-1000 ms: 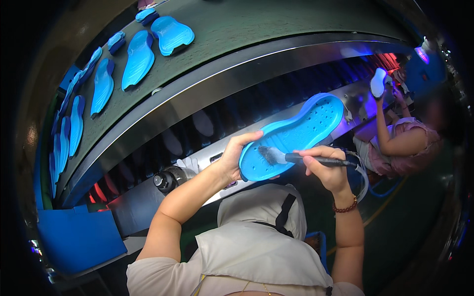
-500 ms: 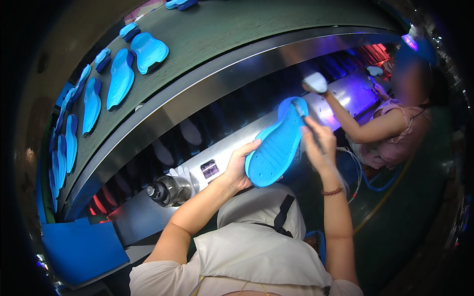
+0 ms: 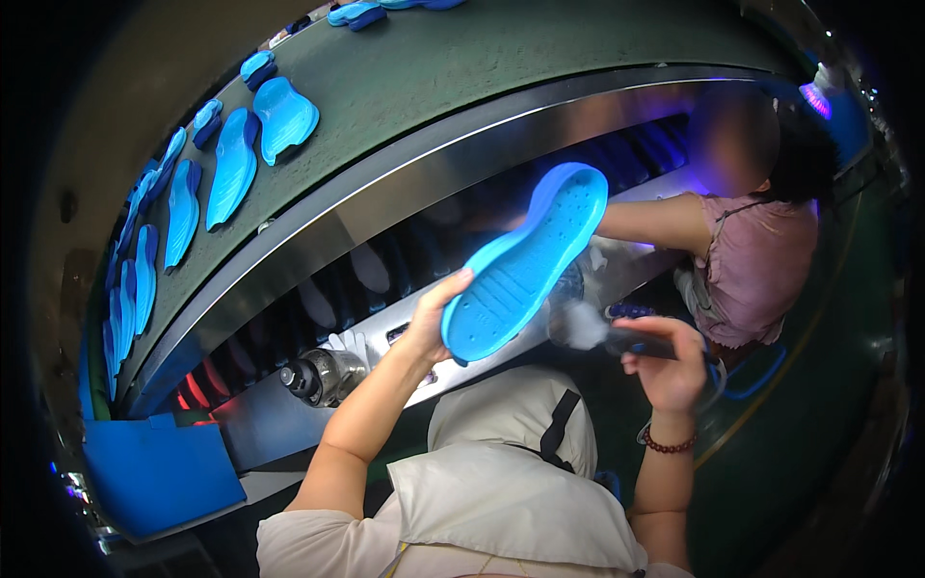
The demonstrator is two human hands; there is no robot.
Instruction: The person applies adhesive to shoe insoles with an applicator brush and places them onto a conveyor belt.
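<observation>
My left hand [image 3: 434, 318] grips a bright blue shoe sole [image 3: 525, 265] by its lower left end. The sole is tilted, its grooved and dotted inner face and raised rim turned up. My right hand [image 3: 672, 366] is closed round the dark handle of a brush [image 3: 586, 326] with pale, motion-smeared bristles. This brush is held to the right of the sole, apart from it. Just past the bristles stands a clear container [image 3: 567, 287], partly covered by the sole and hard to make out.
Several blue soles [image 3: 231, 169] lie on the green conveyor belt [image 3: 434, 72]. Beneath it runs a metal ledge [image 3: 275, 424] bearing a metal pot with a black top [image 3: 323, 376]. A blue panel [image 3: 159, 477] is at the lower left. Close on the right, a co-worker [image 3: 756, 255] reaches under the conveyor.
The brush has left the sole's far end and come down to the right. My left hand has shifted the sole slightly left. The co-worker has leaned in closer, reaching toward the racks.
</observation>
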